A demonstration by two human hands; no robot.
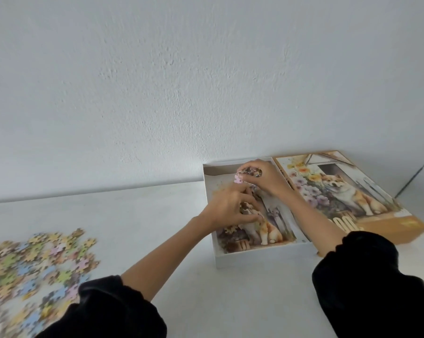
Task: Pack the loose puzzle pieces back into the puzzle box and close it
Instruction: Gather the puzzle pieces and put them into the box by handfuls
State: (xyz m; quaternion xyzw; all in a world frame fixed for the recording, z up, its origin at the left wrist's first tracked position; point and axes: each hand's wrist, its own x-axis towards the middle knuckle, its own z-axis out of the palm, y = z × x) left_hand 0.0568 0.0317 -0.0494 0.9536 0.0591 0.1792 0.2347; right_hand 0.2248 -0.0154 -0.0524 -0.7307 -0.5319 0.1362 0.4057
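The right grip is pinching a clump of pieces over the open box, at the bench's back right. The left grip is clutching more beside it. The lid is lying just right of the box. The pile, front left, is looking light and crumbly, so cupping handfuls from beneath seems safest.

Pastel yellow, blue, pink and green on the loose pieces, near left. White on the box walls; orange-and-white dog print with purple flowers inside. Same dog and yellow blooms on the tan-edged lid, right. Black sleeves.
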